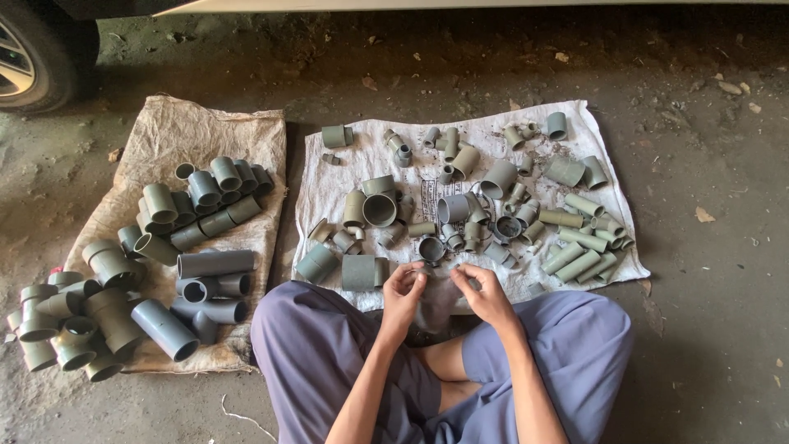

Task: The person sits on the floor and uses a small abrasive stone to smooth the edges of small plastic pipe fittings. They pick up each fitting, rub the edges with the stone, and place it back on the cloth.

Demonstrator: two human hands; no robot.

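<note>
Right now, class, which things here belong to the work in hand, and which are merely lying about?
In hand: left hand, right hand, small grey plastic pipe fittings, white cloth sack.
Lying about: large grey pipe couplings, brown burlap sack, car tyre.

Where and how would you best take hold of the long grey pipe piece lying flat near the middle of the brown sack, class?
Probably around the middle of the long grey pipe piece, coming from above. It lies on its side across the brown sack, so its round barrel faces up, with fingers closing over front and back. Its ends sit close to other fittings, so the middle looks freer.
</note>
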